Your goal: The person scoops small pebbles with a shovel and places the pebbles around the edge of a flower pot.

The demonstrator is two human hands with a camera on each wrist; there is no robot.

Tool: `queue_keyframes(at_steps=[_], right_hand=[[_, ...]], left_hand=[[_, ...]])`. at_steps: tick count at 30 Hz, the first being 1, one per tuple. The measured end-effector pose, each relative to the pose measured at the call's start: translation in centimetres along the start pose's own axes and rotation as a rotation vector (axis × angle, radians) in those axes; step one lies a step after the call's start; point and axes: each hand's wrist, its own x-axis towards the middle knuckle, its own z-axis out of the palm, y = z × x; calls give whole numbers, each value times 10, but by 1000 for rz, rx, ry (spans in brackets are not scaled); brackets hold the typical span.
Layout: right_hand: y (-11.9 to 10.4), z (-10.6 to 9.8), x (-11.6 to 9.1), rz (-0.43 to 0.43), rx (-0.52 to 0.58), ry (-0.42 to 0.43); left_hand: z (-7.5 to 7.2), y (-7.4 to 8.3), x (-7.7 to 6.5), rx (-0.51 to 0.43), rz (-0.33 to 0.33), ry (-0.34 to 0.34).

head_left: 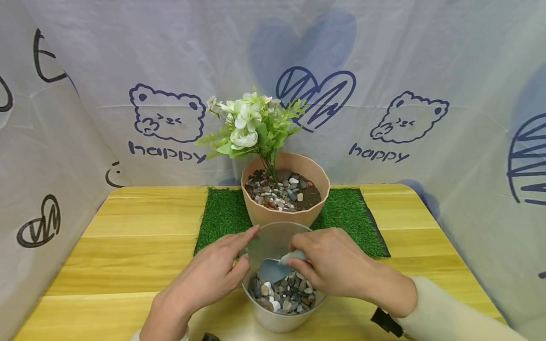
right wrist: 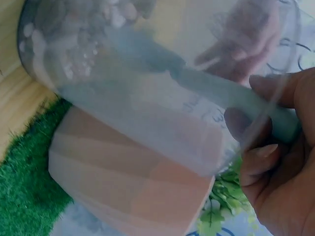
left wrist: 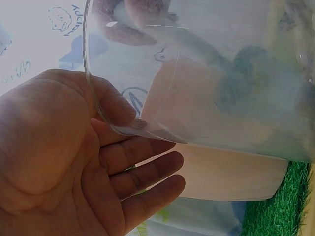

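Note:
A clear plastic bucket [head_left: 279,323] stands at the front of the table with grey, brown and white pebbles [head_left: 286,296] at its bottom. At the bucket's left rim, my left hand [head_left: 215,263] pinches the wall between thumb and index finger, the other fingers extended outside, as the left wrist view shows. My right hand [head_left: 330,258] grips the handle of a small blue-grey trowel [head_left: 273,270] inside the bucket. The trowel slants downward, its blade just over the pebbles. Through the cloudy wall, its handle [right wrist: 211,88] shows in the right wrist view.
Right behind the bucket, a peach flowerpot [head_left: 281,217] holds soil, pebbles and a bunch of white flowers [head_left: 247,123] with green leaves. It stands on an artificial grass mat [head_left: 351,213] on the wooden table [head_left: 128,241]. A printed white curtain [head_left: 170,47] surrounds the table's back and sides.

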Motion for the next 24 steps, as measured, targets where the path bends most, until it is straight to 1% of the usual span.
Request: queue_keyframes(at_steps=[4, 6, 9, 14, 20, 22, 24], right_hand=[[2, -3, -1, 4, -30, 44], [3, -1, -1, 6, -63, 68], [4, 4, -2, 9, -80, 75], [2, 9, -2, 7, -37, 30], [1, 1, 0, -10, 14, -35], [2, -4, 0, -2, 7, -37], [4, -6, -1, 17, -22, -20]], left_hand=[[1, 0, 0, 0, 1, -1], [1, -1, 0, 1, 2, 0], [1, -1, 0, 5, 13, 5], [1, -1, 0, 7, 11, 9], [1, -1, 0, 12, 13, 10], [1, -1, 0, 10, 12, 6], [1, -1, 1, 10, 10, 6]])
